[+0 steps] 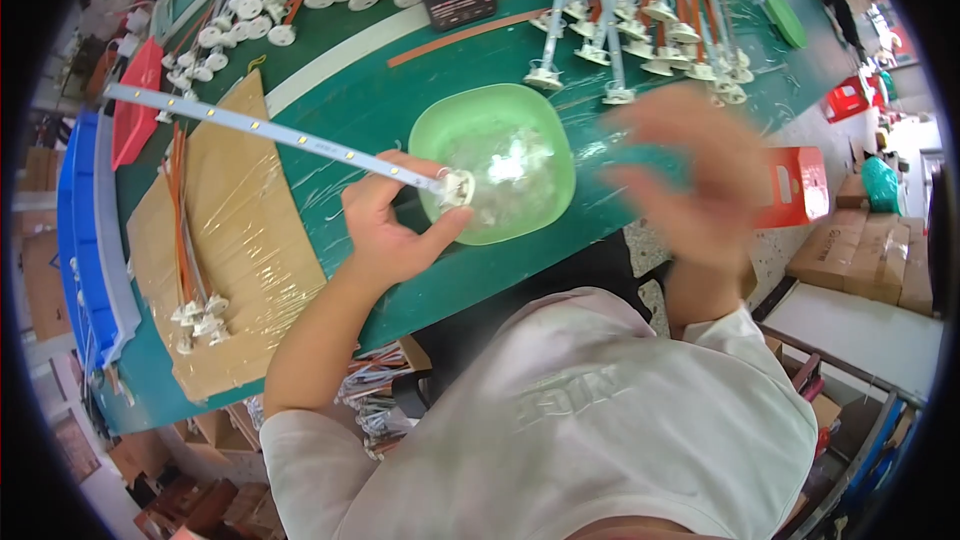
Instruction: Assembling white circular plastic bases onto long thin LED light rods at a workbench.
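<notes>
**Strip end held over a green bowl**

Left hand (388, 230) closed around a long white LED strip (270, 130), gripping near its white end cap (455, 187), at the rim of a green bowl (545, 140) holding small clear parts. Strip slanting up and left across the green desk (380, 100), passing over a sheet of cardboard (245, 240). Right hand (690, 180) blurred, raised just right of the bowl, fingers spread, holding nothing visible. Finished strips (640, 20) heaped beyond the bowl.
</notes>
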Demonstrator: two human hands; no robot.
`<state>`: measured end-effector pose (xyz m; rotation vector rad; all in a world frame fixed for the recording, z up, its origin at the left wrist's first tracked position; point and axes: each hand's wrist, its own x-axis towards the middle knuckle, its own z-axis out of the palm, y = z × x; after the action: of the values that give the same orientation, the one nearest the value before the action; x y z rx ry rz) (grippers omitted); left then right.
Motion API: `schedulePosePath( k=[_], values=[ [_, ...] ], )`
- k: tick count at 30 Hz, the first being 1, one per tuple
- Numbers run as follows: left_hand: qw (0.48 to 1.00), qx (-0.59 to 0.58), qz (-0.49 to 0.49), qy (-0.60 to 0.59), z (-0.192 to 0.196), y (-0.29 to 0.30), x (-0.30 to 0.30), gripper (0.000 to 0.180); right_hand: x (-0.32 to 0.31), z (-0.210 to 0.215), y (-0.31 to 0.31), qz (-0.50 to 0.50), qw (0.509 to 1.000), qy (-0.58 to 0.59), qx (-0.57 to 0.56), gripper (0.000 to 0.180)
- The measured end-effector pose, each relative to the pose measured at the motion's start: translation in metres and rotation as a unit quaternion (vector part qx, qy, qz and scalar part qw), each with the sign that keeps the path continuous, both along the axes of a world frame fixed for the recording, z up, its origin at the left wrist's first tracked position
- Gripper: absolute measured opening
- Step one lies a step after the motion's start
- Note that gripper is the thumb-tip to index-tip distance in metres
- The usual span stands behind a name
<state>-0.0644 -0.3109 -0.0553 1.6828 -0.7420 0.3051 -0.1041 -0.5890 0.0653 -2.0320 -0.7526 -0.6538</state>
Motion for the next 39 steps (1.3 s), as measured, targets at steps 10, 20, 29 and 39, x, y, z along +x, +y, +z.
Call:
schedulePosePath(
  k=[10, 20, 29, 39],
  values=[
    [0.996, 0.084, 0.034, -0.009, -0.001, 0.006, -0.001, 0.033, 0.012, 0.063, -0.048, -0.032, 0.975, -0.113, -0.190, 0.029],
    [0.997, 0.071, 0.022, -0.027, 0.003, 0.003, 0.005, 0.027, -0.011, 0.136, -0.141, -0.198, 0.927, -0.319, -0.003, 0.028],
    [0.991, 0.101, 0.088, 0.010, -0.005, 0.007, -0.004, 0.026, 0.006, 0.098, -0.106, -0.157, 0.958, -0.215, -0.103, 0.028],
    [0.995, 0.067, 0.066, 0.032, 0.001, 0.007, 0.001, 0.027, 0.023, 0.090, -0.069, -0.170, 0.969, -0.171, -0.058, 0.027]
  ],
)
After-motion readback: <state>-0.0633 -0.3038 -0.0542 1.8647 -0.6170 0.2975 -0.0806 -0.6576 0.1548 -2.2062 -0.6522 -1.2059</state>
